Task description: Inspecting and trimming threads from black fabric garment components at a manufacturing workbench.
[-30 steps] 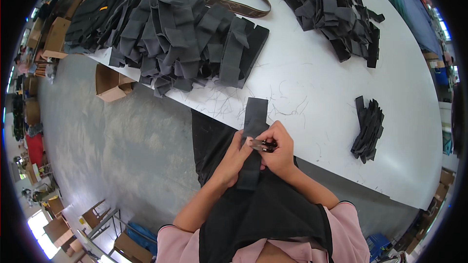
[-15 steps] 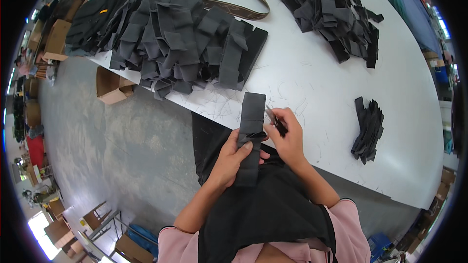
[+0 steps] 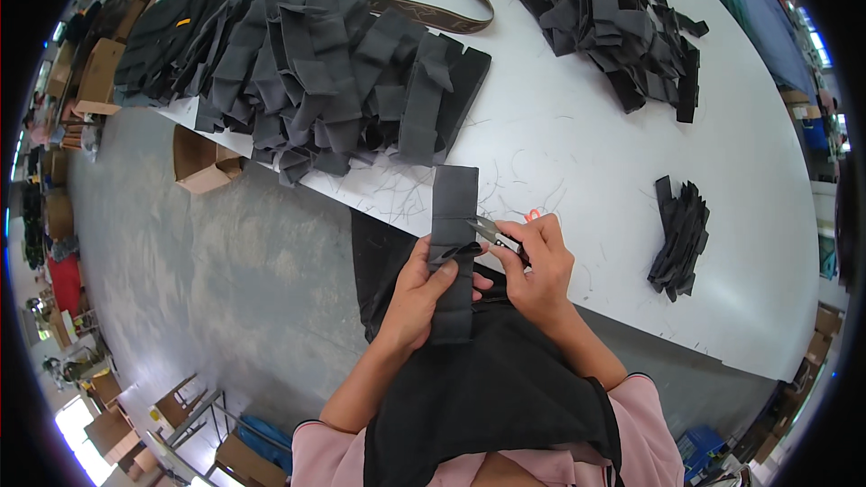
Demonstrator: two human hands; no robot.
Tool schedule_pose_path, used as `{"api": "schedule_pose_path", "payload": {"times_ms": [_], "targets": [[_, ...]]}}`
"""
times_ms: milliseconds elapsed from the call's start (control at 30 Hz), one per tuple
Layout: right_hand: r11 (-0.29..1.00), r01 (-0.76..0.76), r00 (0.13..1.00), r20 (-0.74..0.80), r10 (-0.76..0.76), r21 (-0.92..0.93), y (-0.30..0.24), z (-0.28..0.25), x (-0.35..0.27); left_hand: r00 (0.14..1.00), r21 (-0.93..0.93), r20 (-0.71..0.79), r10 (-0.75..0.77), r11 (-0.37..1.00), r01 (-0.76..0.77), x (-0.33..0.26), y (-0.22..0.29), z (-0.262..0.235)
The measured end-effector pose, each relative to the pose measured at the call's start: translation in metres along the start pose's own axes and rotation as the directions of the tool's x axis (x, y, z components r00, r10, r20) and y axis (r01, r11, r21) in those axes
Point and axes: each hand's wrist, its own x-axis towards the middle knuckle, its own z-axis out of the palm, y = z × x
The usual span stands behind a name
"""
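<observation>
A long black fabric strip (image 3: 454,194) stands out from my left hand (image 3: 421,293), whose thumb presses on its front while the fingers lie behind it. Partway down the strip a small folded loop sticks out. My right hand (image 3: 544,269) is closed round a pair of thread snips (image 3: 492,234); their blades point left and reach the strip's right edge, just above the loop. Whether the blades touch a thread is too small to tell. Behind the right hand a bit of orange-red (image 3: 533,215) shows, seemingly part of the snips.
On the white table (image 3: 559,140) a large heap of black strips (image 3: 307,72) lies left, another heap (image 3: 613,22) far right, and a small bundle (image 3: 678,239) nearer right. Cut threads litter the tabletop. A patterned strap (image 3: 442,18) curls at the back; an open carton (image 3: 203,162) sits below the left edge.
The strip and my left hand have shifted slightly left. My right hand has turned, so the snips now point at the strip's edge with their blades plainly visible.
</observation>
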Motion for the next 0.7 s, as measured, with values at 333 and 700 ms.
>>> {"api": "schedule_pose_path", "payload": {"times_ms": [333,700], "targets": [[0.959,0.197,0.979,-0.015,-0.204,-0.204,0.0044,0.0031,0.0017,0.999,-0.064,0.05,-0.005,0.998,0.008,0.0005,0.0006,-0.0004],[0.996,0.062,0.998,-0.014,-0.061,0.058,-0.0027,-0.0001,0.0072,0.998,0.092,0.052,0.041,0.995,-0.046,-0.0005,-0.0027,-0.0011]]}}
